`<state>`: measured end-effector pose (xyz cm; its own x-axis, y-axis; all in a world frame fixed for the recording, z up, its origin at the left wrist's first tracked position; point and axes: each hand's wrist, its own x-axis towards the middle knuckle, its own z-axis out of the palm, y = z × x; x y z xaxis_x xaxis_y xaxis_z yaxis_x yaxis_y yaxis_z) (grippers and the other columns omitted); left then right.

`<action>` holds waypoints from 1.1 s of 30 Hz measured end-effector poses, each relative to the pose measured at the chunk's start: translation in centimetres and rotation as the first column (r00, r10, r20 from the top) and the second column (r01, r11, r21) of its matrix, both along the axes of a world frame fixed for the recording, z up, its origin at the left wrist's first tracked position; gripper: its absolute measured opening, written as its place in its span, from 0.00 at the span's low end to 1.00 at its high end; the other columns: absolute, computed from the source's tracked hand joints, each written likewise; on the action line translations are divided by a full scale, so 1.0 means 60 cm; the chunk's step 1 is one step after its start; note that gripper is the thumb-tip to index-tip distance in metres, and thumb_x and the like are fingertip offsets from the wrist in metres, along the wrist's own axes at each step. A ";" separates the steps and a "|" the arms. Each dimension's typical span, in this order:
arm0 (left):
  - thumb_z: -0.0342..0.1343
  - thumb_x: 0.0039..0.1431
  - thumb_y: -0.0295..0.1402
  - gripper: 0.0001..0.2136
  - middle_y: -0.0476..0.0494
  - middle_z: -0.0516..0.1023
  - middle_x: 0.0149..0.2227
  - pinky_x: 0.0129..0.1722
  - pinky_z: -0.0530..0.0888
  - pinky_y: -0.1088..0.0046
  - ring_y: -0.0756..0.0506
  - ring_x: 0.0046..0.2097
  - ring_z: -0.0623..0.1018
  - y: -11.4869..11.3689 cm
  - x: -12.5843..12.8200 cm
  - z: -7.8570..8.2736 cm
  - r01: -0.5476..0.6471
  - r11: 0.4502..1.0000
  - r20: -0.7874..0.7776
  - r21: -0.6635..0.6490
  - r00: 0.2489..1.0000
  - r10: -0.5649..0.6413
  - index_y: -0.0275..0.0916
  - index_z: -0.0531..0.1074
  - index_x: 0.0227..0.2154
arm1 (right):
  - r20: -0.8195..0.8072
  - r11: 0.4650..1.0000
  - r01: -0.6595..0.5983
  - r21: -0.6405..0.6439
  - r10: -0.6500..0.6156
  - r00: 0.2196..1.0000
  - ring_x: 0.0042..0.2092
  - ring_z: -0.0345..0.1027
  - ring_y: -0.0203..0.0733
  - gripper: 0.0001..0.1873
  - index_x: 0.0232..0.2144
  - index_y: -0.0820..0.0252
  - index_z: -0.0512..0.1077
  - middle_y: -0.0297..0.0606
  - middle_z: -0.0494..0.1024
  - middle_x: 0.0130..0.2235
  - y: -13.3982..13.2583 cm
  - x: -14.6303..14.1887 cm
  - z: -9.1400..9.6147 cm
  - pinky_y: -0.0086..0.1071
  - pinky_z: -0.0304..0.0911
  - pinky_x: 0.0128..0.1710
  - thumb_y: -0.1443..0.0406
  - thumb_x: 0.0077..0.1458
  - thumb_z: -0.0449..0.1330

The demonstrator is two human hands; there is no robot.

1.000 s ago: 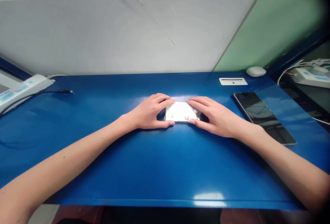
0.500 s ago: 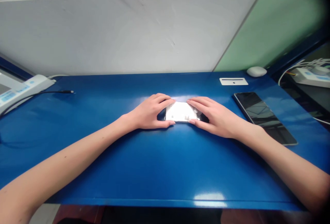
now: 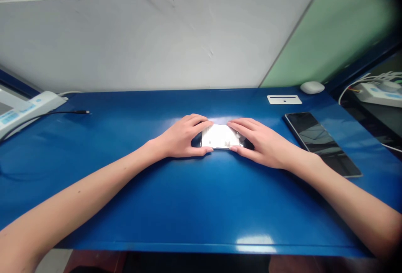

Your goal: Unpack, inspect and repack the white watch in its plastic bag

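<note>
A small flat rectangular item (image 3: pixel 219 136) lies on the blue table, its top bright white with glare and its right end shiny like clear film. I cannot tell exactly what it is. My left hand (image 3: pixel 190 135) grips its left end, the thumb on the near edge and the fingers on the far edge. At the other end, my right hand (image 3: pixel 254 141) holds it the same way, thumb near and fingers far. My palms hide both ends of the item.
Right of my right hand a large black phone (image 3: pixel 322 143) lies on the table (image 3: pixel 176 206). Behind it are a white card (image 3: pixel 284 99) and a rounded white case (image 3: pixel 312 87). A power strip (image 3: pixel 28 109) with a black cable (image 3: pixel 63 113) sits at left. A wall panel (image 3: pixel 141 42) borders the back.
</note>
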<state>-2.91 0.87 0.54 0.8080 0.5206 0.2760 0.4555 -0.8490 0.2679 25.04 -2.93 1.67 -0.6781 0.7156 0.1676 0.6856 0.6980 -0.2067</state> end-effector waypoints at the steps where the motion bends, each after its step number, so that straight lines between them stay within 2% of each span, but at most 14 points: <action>1: 0.57 0.60 0.49 0.30 0.29 0.71 0.55 0.56 0.68 0.56 0.34 0.56 0.71 0.000 0.000 -0.001 -0.001 1.000 0.001 0.001 1.000 0.001 0.31 0.66 0.57 | 0.001 1.000 -0.001 0.002 0.001 1.000 0.59 0.64 0.59 0.31 0.60 0.69 0.64 0.57 0.70 0.59 0.000 0.000 0.000 0.52 0.64 0.57 0.53 0.64 0.53; 7: 0.57 0.60 0.49 0.30 0.30 0.71 0.56 0.56 0.68 0.54 0.34 0.56 0.71 0.000 -0.001 -0.001 -0.003 1.000 0.007 -0.008 1.000 0.003 0.34 0.65 0.58 | -0.012 1.000 -0.005 0.006 0.005 1.000 0.59 0.64 0.59 0.30 0.61 0.66 0.64 0.55 0.70 0.59 0.001 0.000 0.000 0.53 0.64 0.56 0.53 0.64 0.53; 20: 0.58 0.59 0.48 0.29 0.30 0.72 0.55 0.55 0.69 0.54 0.34 0.56 0.71 -0.001 0.000 0.001 0.001 1.000 0.028 -0.012 1.000 0.000 0.35 0.66 0.57 | 0.004 1.000 -0.001 0.005 0.001 1.000 0.59 0.64 0.59 0.31 0.60 0.69 0.64 0.56 0.70 0.60 0.001 0.000 0.001 0.54 0.64 0.57 0.53 0.64 0.52; 26: 0.59 0.57 0.46 0.29 0.28 0.71 0.54 0.55 0.69 0.56 0.34 0.55 0.71 -0.002 0.002 0.003 -0.006 1.000 0.033 -0.031 0.999 0.007 0.31 0.66 0.56 | 0.013 1.000 -0.007 0.015 0.007 1.000 0.60 0.65 0.58 0.26 0.60 0.71 0.65 0.55 0.71 0.59 0.002 0.000 0.002 0.52 0.64 0.58 0.59 0.66 0.48; 33: 0.57 0.59 0.47 0.31 0.30 0.69 0.56 0.55 0.68 0.55 0.34 0.56 0.70 0.000 0.000 0.003 -0.003 0.999 -0.006 -0.046 1.000 0.002 0.35 0.62 0.61 | -0.009 0.998 0.031 0.059 -0.031 0.999 0.58 0.68 0.56 0.23 0.57 0.67 0.68 0.53 0.74 0.57 0.003 -0.003 -0.007 0.51 0.65 0.56 0.64 0.65 0.49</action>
<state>-2.89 0.85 0.74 0.8083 0.5345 0.2469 0.4592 -0.8348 0.3037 24.88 -2.77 1.22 -0.6541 0.7251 0.2154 0.7057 0.6875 -0.1713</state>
